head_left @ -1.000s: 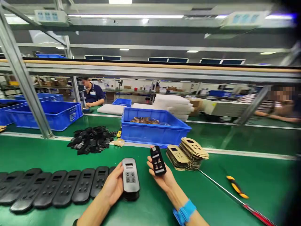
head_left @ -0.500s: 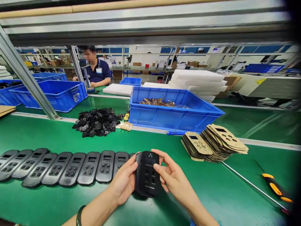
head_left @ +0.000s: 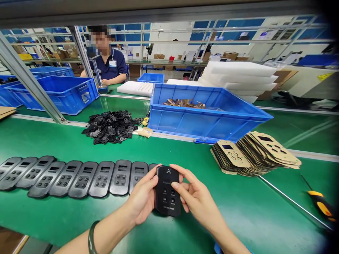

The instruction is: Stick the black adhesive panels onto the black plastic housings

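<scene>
My left hand [head_left: 140,201] is closed round the left side of a black control panel housing. Over its front lies a black faceplate [head_left: 168,208] with white print and four button holes, with dark buttons showing in them. My right hand [head_left: 194,194] pinches the faceplate's right edge, the thumb pressing on its front. Little of the housing under the faceplate can be seen. Left of my hands, a row of similar black housings [head_left: 120,179] with buttons lies on the green bench. At right stand stacks of tan-backed faceplates [head_left: 229,157].
A heap of small black pieces [head_left: 109,127] lies behind the row. A blue bin [head_left: 196,123] with brown scraps stands at the back. A metal rod [head_left: 291,197] and an orange-black screwdriver [head_left: 320,204] lie at right. Across the bench sits a co-worker [head_left: 113,68].
The faceplate, offset to the right of the housing before, now sits over it with the buttons showing in its holes. The camera view has shifted, so the bench stands higher in the picture.
</scene>
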